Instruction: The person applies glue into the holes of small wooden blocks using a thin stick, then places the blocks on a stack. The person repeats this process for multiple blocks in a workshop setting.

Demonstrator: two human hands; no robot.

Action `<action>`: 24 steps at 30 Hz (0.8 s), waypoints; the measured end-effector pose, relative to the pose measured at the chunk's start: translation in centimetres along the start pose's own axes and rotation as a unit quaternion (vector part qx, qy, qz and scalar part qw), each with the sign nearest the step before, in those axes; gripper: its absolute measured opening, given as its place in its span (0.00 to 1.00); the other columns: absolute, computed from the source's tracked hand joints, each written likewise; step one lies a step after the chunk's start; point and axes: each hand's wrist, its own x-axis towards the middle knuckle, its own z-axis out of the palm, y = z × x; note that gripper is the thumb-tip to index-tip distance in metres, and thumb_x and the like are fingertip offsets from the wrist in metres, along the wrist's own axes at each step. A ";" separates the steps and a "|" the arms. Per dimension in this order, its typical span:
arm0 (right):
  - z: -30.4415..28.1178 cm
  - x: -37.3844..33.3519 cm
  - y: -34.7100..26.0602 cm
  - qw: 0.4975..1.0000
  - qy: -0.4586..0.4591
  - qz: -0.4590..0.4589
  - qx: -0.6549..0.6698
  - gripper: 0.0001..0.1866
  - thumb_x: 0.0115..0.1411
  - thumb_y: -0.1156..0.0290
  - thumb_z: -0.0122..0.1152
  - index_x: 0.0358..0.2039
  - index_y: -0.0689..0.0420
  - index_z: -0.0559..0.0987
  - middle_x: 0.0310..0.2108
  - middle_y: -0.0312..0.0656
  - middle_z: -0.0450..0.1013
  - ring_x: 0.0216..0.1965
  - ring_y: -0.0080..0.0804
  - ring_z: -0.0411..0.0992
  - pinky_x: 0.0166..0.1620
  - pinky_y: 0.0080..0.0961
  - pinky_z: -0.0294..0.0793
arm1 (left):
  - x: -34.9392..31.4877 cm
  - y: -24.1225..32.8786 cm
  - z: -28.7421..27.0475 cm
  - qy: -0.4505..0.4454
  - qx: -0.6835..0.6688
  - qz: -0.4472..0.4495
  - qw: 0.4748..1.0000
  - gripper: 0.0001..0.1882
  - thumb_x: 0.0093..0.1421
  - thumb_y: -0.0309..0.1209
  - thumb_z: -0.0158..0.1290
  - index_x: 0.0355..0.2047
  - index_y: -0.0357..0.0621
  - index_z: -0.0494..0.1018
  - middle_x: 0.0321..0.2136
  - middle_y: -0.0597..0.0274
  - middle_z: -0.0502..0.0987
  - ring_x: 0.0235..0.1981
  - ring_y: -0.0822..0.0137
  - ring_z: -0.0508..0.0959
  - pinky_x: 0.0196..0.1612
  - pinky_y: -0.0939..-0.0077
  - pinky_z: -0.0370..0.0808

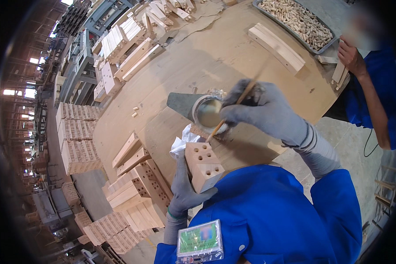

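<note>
My left hand [183, 189], in a grey glove, is closed around pale wooden blocks [205, 174] with rows of round holes in their end faces. A crumpled white cloth [183, 141] sticks out by its fingertips. My right hand [262, 108], gloved too, pinches a thin wooden stick [246, 93]. The stick slants down, its lower tip at the far edge of the blocks' drilled end. Just beyond the blocks stands a round container [208, 111] with a cloudy, yellowish content and a crusted rim. Next to it lies a dark flat piece [183, 104].
More drilled wooden pieces [141, 182] are stacked at my left. Further lumber [123, 37] covers the far left of the table [224, 57]. A tray of dowels [297, 24] and a beam [277, 47] are at the far right, where another person's hand [352, 57] holds wood.
</note>
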 end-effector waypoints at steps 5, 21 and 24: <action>-1.9 -0.4 7.3 0.991 0.099 -0.087 -0.020 0.08 0.54 0.73 0.67 0.34 0.60 0.79 0.29 0.37 0.76 0.32 0.21 0.73 0.37 0.18 0.73 | -0.6 -1.8 -0.4 0.038 -0.014 -0.005 0.999 0.63 0.29 0.30 0.68 0.65 0.32 0.45 0.52 0.49 0.68 0.53 0.60 0.72 0.55 0.65 0.69; 1.5 -2.0 9.4 0.845 0.017 -0.422 -0.328 0.12 0.53 0.72 0.68 0.35 0.58 0.74 0.32 0.47 0.76 0.30 0.36 0.77 0.32 0.23 0.77 | -0.6 -1.3 -0.5 0.055 -0.092 -0.034 0.994 0.62 0.31 0.30 0.68 0.65 0.31 0.45 0.54 0.48 0.66 0.55 0.58 0.70 0.56 0.64 0.68; 1.0 -1.2 7.6 0.925 0.005 -0.336 -0.177 0.10 0.55 0.73 0.67 0.34 0.60 0.74 0.30 0.44 0.77 0.29 0.30 0.77 0.31 0.21 0.76 | -0.3 -1.1 -0.3 0.066 -0.025 -0.011 0.997 0.61 0.29 0.30 0.68 0.64 0.33 0.48 0.52 0.50 0.68 0.54 0.59 0.71 0.54 0.65 0.69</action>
